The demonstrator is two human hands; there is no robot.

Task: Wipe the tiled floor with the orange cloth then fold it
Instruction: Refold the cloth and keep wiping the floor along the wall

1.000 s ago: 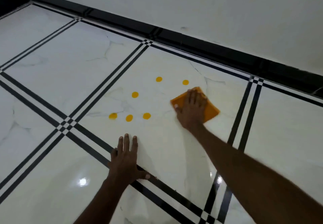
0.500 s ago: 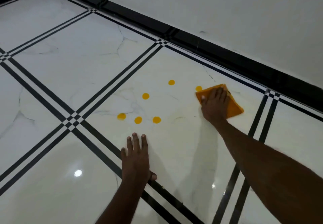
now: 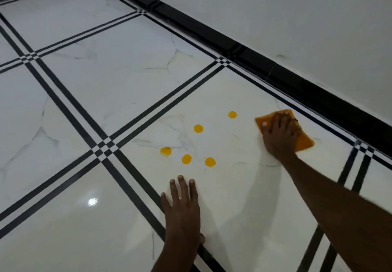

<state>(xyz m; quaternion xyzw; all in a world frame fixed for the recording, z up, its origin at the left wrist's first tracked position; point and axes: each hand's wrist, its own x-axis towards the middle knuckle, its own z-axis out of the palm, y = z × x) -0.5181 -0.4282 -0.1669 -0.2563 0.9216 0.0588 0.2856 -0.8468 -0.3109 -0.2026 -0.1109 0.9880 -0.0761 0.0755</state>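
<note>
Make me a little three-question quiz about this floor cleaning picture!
1. How many yellow spots show on the tiled floor?
2. True or false: the left hand presses the orange cloth.
3. Where is the cloth? A) beside the black skirting B) on the bright light reflection C) under the left hand

Key:
1. Five.
2. False. The right hand lies flat on the cloth; the left hand rests on bare tile.
3. A

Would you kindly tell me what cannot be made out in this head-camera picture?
- Orange cloth: its middle is hidden under the right hand.
- Whether a yellow dot lies beneath the cloth: hidden.
- Left hand: thumb mostly hidden behind the palm.
- Both forearms: cut off by the frame's edges.
</note>
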